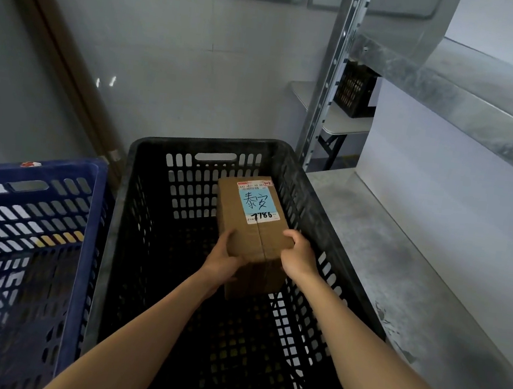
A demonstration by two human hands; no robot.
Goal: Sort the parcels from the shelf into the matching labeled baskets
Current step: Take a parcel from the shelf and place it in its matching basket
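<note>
A brown cardboard parcel (249,235) with a blue handwritten label and a white shipping sticker is held inside the black slatted basket (141,181), over its far half. My left hand (225,256) grips the parcel's near left corner. My right hand (298,253) grips its near right edge, fingers curled over the top. Whether the parcel touches the basket floor is hidden. A dark blue basket (37,169) stands to the left of the black one.
A grey metal shelf board (419,245) runs along the right, with an upper shelf edge (483,101) above it and a perforated upright post (328,84). A small black crate (355,90) sits on a white folding table behind. A tiled wall lies ahead.
</note>
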